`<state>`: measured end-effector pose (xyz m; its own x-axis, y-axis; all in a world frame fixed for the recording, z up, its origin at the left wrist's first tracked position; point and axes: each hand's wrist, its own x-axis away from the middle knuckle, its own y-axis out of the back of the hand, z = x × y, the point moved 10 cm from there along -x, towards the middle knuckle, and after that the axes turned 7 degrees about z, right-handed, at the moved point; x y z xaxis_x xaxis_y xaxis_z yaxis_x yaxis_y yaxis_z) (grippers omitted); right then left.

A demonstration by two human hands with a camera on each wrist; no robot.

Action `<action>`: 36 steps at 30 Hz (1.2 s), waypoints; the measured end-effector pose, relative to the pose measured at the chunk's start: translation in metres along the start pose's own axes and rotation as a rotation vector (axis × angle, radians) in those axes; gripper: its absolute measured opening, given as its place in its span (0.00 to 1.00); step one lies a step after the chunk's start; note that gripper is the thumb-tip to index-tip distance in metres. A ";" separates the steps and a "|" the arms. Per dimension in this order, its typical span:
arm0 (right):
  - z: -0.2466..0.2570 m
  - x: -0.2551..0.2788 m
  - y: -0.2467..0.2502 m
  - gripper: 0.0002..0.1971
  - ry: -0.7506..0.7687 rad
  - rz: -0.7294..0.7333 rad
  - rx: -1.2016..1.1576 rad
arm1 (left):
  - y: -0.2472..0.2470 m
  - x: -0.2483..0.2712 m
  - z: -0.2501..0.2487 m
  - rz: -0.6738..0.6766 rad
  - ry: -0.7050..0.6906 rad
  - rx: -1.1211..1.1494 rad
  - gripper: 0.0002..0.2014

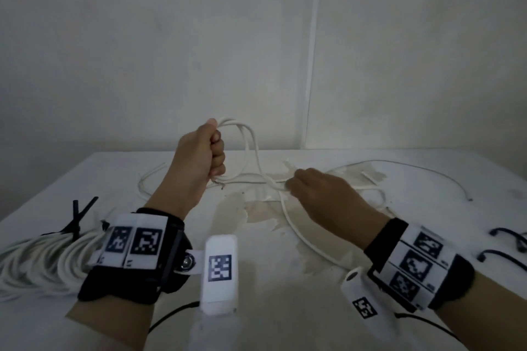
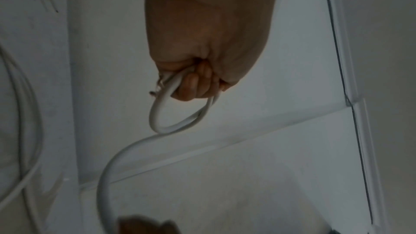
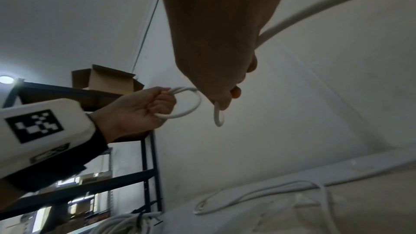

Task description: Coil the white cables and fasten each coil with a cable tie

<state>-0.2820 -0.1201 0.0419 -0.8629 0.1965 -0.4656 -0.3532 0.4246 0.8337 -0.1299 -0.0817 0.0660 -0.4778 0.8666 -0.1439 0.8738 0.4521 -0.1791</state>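
My left hand [image 1: 211,151] is raised above the white table [image 1: 285,293] and grips a small coil of white cable [image 1: 248,137], a couple of loops sticking out of the fist. The left wrist view shows the loops [image 2: 171,118] hanging from the curled fingers [image 2: 193,84]. My right hand [image 1: 308,188], lower and to the right, pinches the same cable's free run [image 1: 288,216], which trails toward me over the table. In the right wrist view the cable [image 3: 217,116] passes through the right fingers [image 3: 227,99], with the left hand [image 3: 146,106] beside it.
A finished bundle of white cable [image 1: 42,259] bound with a black tie [image 1: 77,216] lies at the left. Loose black cable ties [image 1: 507,248] lie at the right edge. More white cable [image 1: 399,168] loops across the far table. A dark shelf [image 3: 90,184] stands left.
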 end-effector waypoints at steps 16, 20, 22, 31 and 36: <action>0.024 -0.010 0.052 0.02 0.087 -0.219 -0.438 | -0.062 0.027 0.031 0.166 0.036 -0.481 0.17; 0.000 -0.014 0.051 0.08 -0.047 -0.123 -0.632 | -0.080 0.033 0.038 0.277 0.076 -0.497 0.19; -0.007 -0.013 0.053 0.05 -0.045 -0.133 -0.657 | -0.083 0.036 0.039 0.302 0.096 -0.432 0.20; -0.054 -0.009 0.052 0.05 -0.255 -0.147 -0.871 | -0.094 0.040 0.030 0.390 0.048 -0.326 0.20; -0.054 -0.009 0.027 0.11 -0.384 0.057 -1.050 | -0.088 0.036 0.026 0.353 0.000 -0.199 0.19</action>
<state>-0.3035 -0.1583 0.0842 -0.7826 0.5287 -0.3286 -0.6034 -0.5146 0.6091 -0.2261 -0.0956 0.0515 -0.1450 0.9759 -0.1633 0.9846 0.1585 0.0731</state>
